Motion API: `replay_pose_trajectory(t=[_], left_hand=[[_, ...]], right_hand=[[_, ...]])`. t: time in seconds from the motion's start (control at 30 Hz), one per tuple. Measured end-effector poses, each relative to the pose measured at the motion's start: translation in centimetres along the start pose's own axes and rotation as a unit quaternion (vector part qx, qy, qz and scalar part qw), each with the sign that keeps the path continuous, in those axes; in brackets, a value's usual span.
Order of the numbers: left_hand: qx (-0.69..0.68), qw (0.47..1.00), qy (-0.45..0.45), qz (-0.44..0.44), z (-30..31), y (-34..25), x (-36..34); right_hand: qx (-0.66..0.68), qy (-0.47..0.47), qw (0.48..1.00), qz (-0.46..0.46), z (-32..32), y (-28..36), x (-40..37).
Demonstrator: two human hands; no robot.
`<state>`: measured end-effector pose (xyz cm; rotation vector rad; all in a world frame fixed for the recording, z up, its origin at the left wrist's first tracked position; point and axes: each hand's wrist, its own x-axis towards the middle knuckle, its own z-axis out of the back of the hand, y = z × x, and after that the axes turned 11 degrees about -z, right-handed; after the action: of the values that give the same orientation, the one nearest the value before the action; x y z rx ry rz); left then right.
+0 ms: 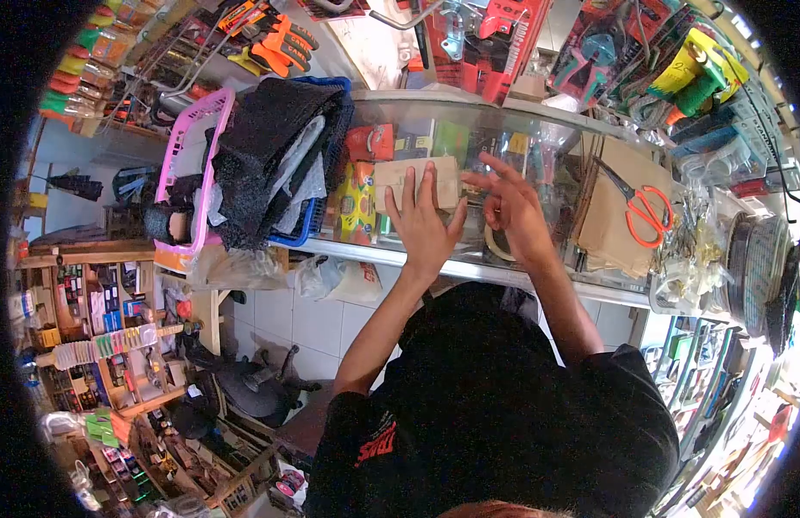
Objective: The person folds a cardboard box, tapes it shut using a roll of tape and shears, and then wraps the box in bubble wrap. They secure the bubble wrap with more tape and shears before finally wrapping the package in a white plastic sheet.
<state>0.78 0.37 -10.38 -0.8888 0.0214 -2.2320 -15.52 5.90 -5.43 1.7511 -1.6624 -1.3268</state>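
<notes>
The left hand (424, 235) is open, its spread fingers over the brown box (446, 179), which lies ahead of the palm with its long side running left to right. The right hand (519, 226), loosely half open with no held thing visible, is just right of the box; a red packet (369, 142) sits beyond its left end.

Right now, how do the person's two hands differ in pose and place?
The left hand has its fingers spread; the right hand has some fingers extended and others curled. The left hand lies over the brown cardboard box, while the right hand is to the box's right. Both hands are bare and reach over the glass counter.
</notes>
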Motion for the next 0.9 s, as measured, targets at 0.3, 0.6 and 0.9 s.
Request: replay_pose_trajectory(t=[0.3, 0.6, 0.9], left_hand=[[0.043, 0.998, 0.026, -0.036, 0.2, 0.2, -0.1], [0.042, 0.998, 0.026, -0.041, 0.2, 0.3, -0.2], [0.032, 0.999, 0.024, -0.031, 0.4, 0.0, -0.1]], right_hand=[[0.003, -0.034, 0.999, -0.039, 0.3, -1.3, 0.6], [-0.082, -0.145, 0.986, -0.004, -1.8, -1.5, 1.2], [-0.300, -0.129, 0.933, 0.149, -1.8, -0.2, 1.0]])
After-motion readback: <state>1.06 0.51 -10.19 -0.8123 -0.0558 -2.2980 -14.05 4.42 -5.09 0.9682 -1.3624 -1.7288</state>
